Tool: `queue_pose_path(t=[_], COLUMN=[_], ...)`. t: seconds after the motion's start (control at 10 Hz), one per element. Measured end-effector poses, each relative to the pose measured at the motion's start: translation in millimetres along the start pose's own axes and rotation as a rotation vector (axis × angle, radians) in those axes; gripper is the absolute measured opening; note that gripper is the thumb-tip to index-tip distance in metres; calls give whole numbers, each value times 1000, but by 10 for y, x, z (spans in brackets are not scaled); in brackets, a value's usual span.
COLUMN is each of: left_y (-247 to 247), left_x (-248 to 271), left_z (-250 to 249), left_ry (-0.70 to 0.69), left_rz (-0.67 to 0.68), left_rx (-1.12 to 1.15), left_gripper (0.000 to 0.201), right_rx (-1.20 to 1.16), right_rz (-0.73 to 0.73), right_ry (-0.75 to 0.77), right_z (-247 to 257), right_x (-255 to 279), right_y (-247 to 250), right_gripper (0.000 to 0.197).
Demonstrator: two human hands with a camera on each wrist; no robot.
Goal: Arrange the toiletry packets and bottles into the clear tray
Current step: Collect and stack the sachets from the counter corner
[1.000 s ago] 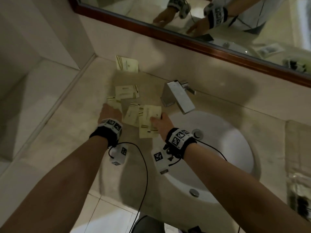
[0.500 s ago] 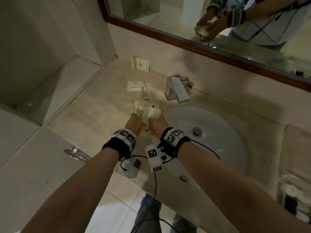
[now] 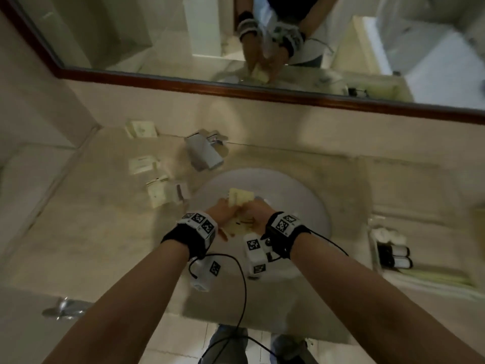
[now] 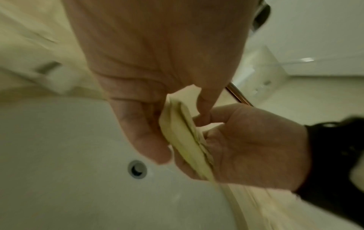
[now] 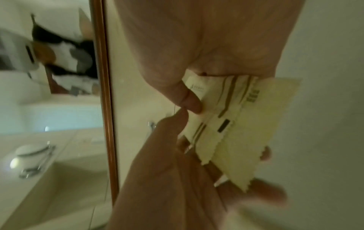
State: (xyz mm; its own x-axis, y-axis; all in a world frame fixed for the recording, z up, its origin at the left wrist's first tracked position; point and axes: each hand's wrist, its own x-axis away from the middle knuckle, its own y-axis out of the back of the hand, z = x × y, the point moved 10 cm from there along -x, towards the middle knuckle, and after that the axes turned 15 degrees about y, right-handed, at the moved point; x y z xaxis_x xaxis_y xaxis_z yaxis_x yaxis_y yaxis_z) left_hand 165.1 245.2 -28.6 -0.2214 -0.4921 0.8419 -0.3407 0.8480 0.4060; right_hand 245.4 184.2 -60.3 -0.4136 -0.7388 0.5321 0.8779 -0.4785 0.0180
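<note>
Both hands hold one stack of cream toiletry packets (image 3: 240,197) above the white sink basin (image 3: 294,195). My left hand (image 3: 224,211) grips the stack's left side. My right hand (image 3: 256,210) grips its right side. In the left wrist view the packets (image 4: 185,137) are seen edge-on between the two hands. The right wrist view shows my thumb pressed on the fanned packets (image 5: 236,124). Several more packets (image 3: 157,191) lie on the counter left of the basin. The clear tray (image 3: 433,275) sits at the far right and holds dark bottles (image 3: 393,256).
A chrome faucet (image 3: 204,153) stands behind the basin, with another packet (image 3: 140,128) against the wall to its left. A wood-framed mirror (image 3: 262,91) runs along the back wall. A beige cloth (image 3: 420,195) lies under the tray.
The hands gathered packets from the counter left of the faucet into one stack, lifted it and carried it right, over the basin. The tray has come into view at the right.
</note>
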Motion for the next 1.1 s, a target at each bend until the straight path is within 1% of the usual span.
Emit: queue_pose_path(t=[0.1, 0.2, 0.3, 0.4, 0.5, 0.6, 0.7, 0.8, 0.9, 1.0, 1.1], left_y=[-525, -1169, -1759, -2242, -2632, -2999, -3341, -3611, -3775, -3799, -3765], left_x=[4, 209, 402, 518, 712, 843, 948, 994, 988, 903, 798], left_z=[-521, -834, -1030, -1156, -1311, -1480, -1718, -1912, -2034, -2077, -2065], left_ry=[-317, -596, -709, -732, -785, -791, -826, -814, -800, -767, -711], left_rz=[-56, -161, -172, -99, -72, -50, -83, -122, -161, -201, -214], left_rx=[-461, -882, -1064, -1118, -1123, -1137, -1101, -1057, -990, -949, -935], left_gripper=[123, 119, 119, 119, 115, 108, 106, 110, 109, 102, 97], right_rx=[59, 76, 35, 43, -170, -174, -224, -183, -28, 70, 222], right_rz=[-122, -249, -295, -328, -446, -443, -446, -479, -536, -638, -605], right_ry=[-43, -79, -73, -83, -68, -44, -20, -60, -85, -90, -144], right_z=[-140, -270, -397, -577, -956, -921, -979, -1070, -1095, -1149, -1279], right_x=[197, 479, 729, 987, 1225, 1470, 1540, 1583, 1679, 1746, 1685], right_y=[672, 1174, 1575, 1967, 2438, 2728, 3116, 3566, 4105, 4542, 4648], right_gripper=[43, 45, 53, 55, 57, 47, 28, 39, 48, 45, 43])
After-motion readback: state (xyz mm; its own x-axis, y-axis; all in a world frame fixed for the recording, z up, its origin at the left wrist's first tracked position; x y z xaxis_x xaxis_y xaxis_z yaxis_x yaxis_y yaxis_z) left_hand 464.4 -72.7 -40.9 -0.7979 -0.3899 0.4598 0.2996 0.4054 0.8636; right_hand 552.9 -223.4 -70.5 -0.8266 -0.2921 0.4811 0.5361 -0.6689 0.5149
